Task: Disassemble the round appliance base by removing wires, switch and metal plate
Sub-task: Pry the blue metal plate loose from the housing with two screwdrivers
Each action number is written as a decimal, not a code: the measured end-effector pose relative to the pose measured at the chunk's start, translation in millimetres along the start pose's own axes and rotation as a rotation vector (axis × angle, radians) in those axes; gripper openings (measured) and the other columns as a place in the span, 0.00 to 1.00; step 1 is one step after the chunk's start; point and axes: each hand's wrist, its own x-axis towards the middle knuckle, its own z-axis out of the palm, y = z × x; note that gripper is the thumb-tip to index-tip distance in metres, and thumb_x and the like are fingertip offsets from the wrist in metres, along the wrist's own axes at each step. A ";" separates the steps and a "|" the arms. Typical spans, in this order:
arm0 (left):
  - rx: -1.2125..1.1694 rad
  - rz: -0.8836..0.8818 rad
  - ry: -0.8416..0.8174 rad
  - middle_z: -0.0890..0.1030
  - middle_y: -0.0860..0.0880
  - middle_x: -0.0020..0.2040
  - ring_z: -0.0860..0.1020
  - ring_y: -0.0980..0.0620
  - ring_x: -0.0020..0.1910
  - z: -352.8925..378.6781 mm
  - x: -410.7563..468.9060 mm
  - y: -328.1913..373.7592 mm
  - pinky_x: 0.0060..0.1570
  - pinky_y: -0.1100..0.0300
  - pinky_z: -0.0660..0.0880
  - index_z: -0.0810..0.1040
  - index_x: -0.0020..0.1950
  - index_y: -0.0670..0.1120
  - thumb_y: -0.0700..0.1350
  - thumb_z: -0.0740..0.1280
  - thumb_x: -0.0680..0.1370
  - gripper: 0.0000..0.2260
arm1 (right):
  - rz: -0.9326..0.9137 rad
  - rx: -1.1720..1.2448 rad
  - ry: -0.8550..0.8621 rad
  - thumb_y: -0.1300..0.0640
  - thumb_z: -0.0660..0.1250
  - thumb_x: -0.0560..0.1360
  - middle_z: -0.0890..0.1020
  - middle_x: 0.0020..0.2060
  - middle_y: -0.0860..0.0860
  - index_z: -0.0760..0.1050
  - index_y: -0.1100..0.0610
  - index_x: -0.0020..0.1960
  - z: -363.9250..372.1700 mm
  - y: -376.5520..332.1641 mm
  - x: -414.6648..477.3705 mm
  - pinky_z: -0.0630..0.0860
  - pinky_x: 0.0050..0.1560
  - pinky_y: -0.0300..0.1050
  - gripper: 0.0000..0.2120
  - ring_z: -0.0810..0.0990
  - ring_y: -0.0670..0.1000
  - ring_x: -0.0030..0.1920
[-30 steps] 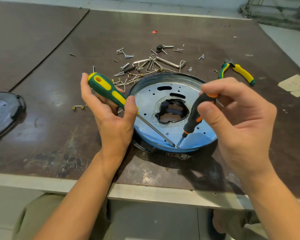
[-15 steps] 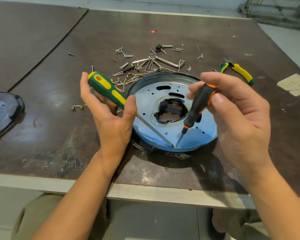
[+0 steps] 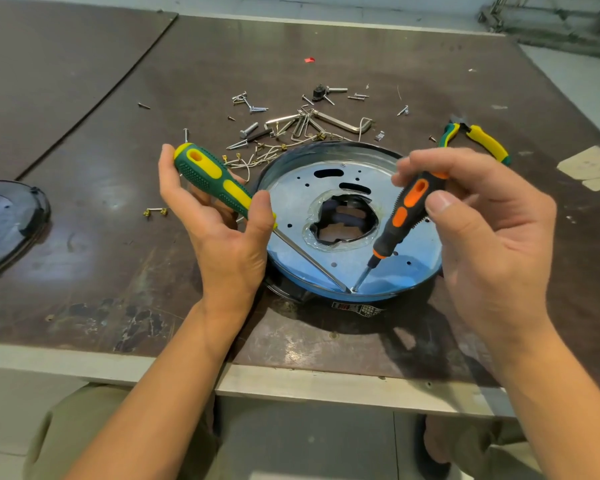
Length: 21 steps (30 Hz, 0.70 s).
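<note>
The round appliance base (image 3: 409, 287) lies on the table, its shiny metal plate (image 3: 291, 206) facing up with a ragged hole in the middle. My left hand (image 3: 222, 237) holds a green and yellow screwdriver (image 3: 212, 180); its long shaft slants down to the plate's near rim. My right hand (image 3: 492, 230) pinches a black and orange screwdriver (image 3: 406, 216) whose tip meets the same spot at the near rim.
Loose screws, hex keys and wires (image 3: 302, 126) lie just behind the base. Yellow and green pliers (image 3: 478, 140) lie at the back right. A dark round cover (image 3: 4, 223) sits at the left edge. The table's front edge (image 3: 291, 379) is close to me.
My right hand has rolled the orange screwdriver's handle so its orange inserts face me, and it has shifted slightly. The left hand and the green screwdriver have stayed in place.
</note>
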 end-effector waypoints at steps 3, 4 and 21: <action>-0.001 0.004 -0.003 0.66 0.24 0.56 0.70 0.43 0.46 0.2 -0.7 -1.0 0.49 0.58 0.74 0.45 0.78 0.39 0.41 0.69 0.77 0.39 | -0.048 -0.049 -0.026 0.66 0.67 0.79 0.77 0.53 0.55 0.76 0.61 0.61 3.8 -4.5 1.2 0.75 0.51 0.36 0.11 0.78 0.48 0.51; -0.001 0.005 -0.006 0.66 0.24 0.57 0.70 0.43 0.47 0.2 -0.6 -1.3 0.49 0.58 0.74 0.45 0.78 0.38 0.42 0.68 0.77 0.39 | -0.051 -0.062 -0.021 0.67 0.69 0.79 0.77 0.51 0.54 0.75 0.61 0.61 5.0 -5.4 0.9 0.75 0.50 0.34 0.12 0.78 0.44 0.49; 0.150 -0.059 0.038 0.59 0.25 0.72 0.65 0.16 0.62 0.2 -0.6 -4.4 0.61 0.26 0.67 0.45 0.78 0.46 0.49 0.68 0.77 0.38 | -0.053 -0.095 -0.020 0.67 0.70 0.78 0.76 0.54 0.54 0.72 0.60 0.67 5.0 -4.9 1.2 0.73 0.53 0.35 0.19 0.77 0.43 0.51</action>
